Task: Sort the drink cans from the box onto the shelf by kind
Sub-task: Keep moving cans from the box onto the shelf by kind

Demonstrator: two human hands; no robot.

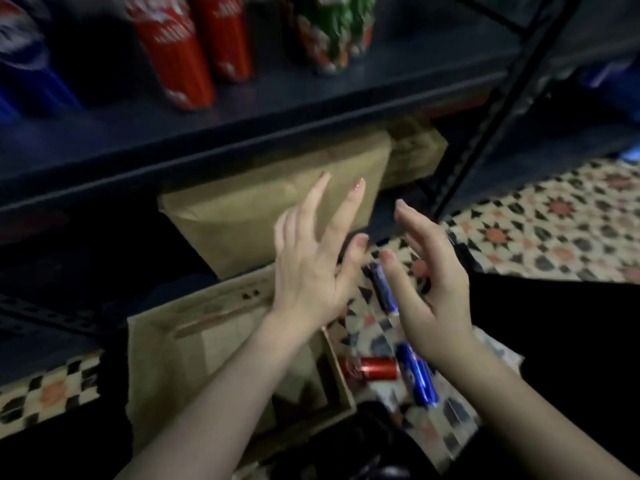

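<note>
Nearest the camera, two bare forearms are seen reaching forward over a cardboard box (207, 358) that stands open on the patterned floor (554, 230), below the front edge of the shelf. No cans can be made out inside the box. Just beside its right wall, a red can (369, 368) is seen lying on its side, long axis running left to right, and a blue can (417, 374) lies next to it, long axis pointing away from the camera. A second blue can (382, 289) lies farther on, between the two hands, tilted the same way. The left hand (311, 268) is held with fingers spread and straight, nothing gripped; the right hand (429, 282) is likewise empty, fingers loosely bent and apart. The second blue can is judged the nearest to both hands, slightly closer to the right one, lying below its fingertips; a downward reach across its long axis would be needed. Farther back, a brown paper parcel (263, 209) is stored under the shelf (242, 133). On the shelf, cans are already grouped: blue cans (24, 74) at the left end, red cans (194, 46) beside them, green cans (332, 29) to their right.
</note>
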